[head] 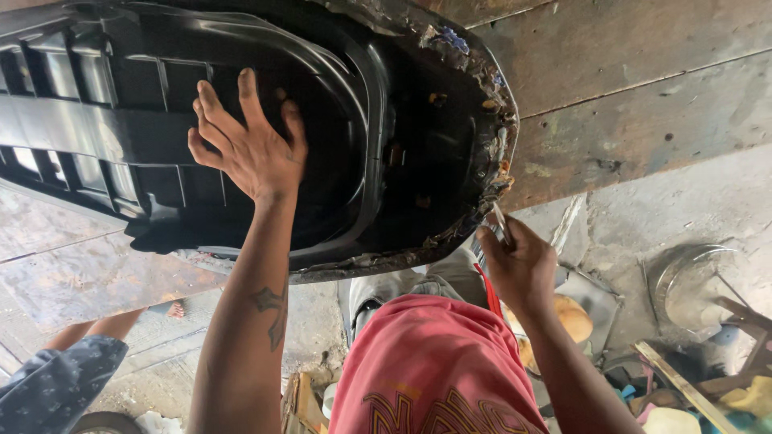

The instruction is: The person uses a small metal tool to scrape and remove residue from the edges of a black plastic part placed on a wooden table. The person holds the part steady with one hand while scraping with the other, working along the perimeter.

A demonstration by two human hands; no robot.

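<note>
A black plastic seat base (pixel 121 137), turned underside up, fills the top left and rests on my lap. My left hand (pixel 249 145) lies flat on it with fingers spread, pressing into its hollow middle. Torn cover scraps and staples (pixel 490 120) run along its ragged right rim. My right hand (pixel 519 261) is closed around a thin metal tool (pixel 498 225) whose tip touches that rim at the lower right. My red shorts (pixel 434 370) show below.
Worn wooden planks (pixel 627 88) lie behind the seat base. A clear round lid (pixel 691 281), wood strips and coloured clutter sit at the lower right. Another person's leg and patterned sleeve (pixel 56 386) are at the lower left on the concrete floor.
</note>
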